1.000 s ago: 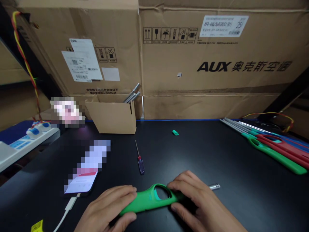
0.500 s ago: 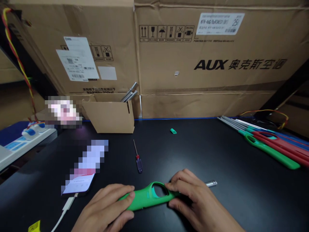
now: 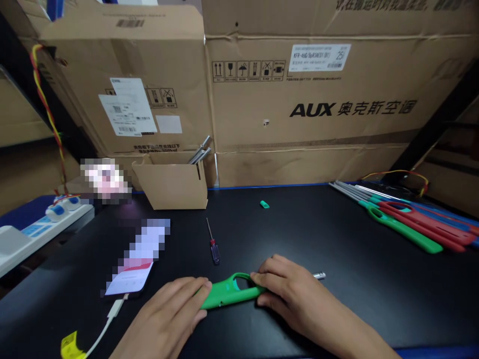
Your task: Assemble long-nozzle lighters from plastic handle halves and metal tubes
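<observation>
A green long-nosed lighter lies across the black table near its front edge, held at both ends. My left hand grips the butt of its handle, fingers curled over it. My right hand is closed over the front of the handle, next to the trigger opening. The metal nozzle tip pokes out to the right of my right hand. A small screwdriver with a dark handle lies just beyond the lighter.
Several red, green and blue lighters lie in a row at the right. A small open carton holds metal tubes at the back. A phone on a white cable, a power strip and a small green cap are also there.
The view has tilted up and the lighter sits lower in it. Both hands keep their hold, the right hand now covering more of the trigger opening.
</observation>
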`<state>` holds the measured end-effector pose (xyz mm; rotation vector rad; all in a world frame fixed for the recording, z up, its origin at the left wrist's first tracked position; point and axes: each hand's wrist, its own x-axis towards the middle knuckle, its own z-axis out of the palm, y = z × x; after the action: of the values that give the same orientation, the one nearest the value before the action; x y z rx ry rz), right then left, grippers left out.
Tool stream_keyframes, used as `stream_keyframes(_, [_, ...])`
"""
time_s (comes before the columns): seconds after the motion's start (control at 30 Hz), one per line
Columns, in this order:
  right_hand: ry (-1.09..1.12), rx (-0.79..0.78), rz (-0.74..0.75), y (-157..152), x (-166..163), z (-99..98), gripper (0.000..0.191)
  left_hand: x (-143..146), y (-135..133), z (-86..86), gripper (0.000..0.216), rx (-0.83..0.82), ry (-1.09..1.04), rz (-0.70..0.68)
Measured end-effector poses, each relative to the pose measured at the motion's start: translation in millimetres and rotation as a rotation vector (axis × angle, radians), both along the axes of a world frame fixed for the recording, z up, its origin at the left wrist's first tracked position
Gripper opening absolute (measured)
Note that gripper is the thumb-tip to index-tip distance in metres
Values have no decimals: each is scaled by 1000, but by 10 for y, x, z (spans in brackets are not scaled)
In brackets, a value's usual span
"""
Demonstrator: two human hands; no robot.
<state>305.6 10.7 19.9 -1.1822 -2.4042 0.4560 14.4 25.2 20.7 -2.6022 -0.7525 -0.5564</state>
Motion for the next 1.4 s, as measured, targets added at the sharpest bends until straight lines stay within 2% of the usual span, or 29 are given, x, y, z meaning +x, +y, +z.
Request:
stream_keyframes(0.2, [-155, 247, 20, 45, -10, -94, 28, 23, 53, 18, 35, 17, -20, -2])
stream_keyframes(0.33, [-221, 390, 25, 105, -11, -119, 27, 33, 92, 28, 33, 13, -51, -19])
stream_keyframes(0.43, [-273, 404, 45, 143, 0, -89, 28, 26, 98, 41, 33, -45, -55, -27])
stream_keyframes(0.6, [-287, 417, 59, 171, 12, -64, 25, -33, 103, 1, 40, -252, -37, -8])
stream_keyframes(0.73, [-262, 418, 70, 154, 33, -106, 28, -119, 95, -57, 47, -266, -21, 10])
stream_keyframes(0.97, [-230, 311, 91, 42, 70, -118, 33, -145, -12, -69, 41, -255, -28, 14])
stream_keyframes(1.23, [105, 42, 119, -15, -75, 68, 33, -171, -51, -93, 35, -286, -154, 47])
stream_keyframes(1.4, [234, -81, 103, 5, -177, 71, 36, -166, -28, -44, 28, -323, -233, 44])
